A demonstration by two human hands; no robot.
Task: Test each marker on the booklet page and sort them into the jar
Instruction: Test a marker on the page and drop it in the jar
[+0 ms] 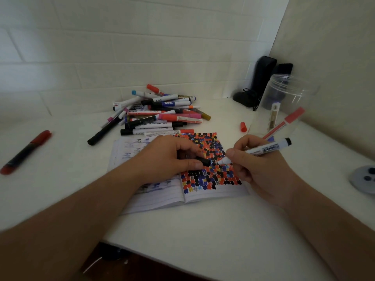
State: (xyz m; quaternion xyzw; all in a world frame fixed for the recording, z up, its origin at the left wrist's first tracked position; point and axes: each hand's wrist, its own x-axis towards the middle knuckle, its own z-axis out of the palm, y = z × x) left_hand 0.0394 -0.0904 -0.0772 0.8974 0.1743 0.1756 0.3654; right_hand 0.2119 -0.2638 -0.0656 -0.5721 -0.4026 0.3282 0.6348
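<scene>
An open lined booklet (205,194) lies on the white table, its right page covered with red, black, blue and orange marks. My right hand (257,167) grips a white marker (267,148) with a black end, and a red-capped marker (284,123) too; the white marker's tip points down-left near the page. My left hand (168,157) rests on the booklet and pinches a black cap (204,160) just left of that tip. A clear plastic jar (284,102) stands at the right with a few markers inside. A pile of markers (158,112) lies behind the booklet.
A red marker (26,152) lies alone at the far left. A loose red cap (243,126) sits left of the jar. Dark objects (261,82) lean in the wall corner behind the jar. A grey round lid (363,180) sits at the right edge.
</scene>
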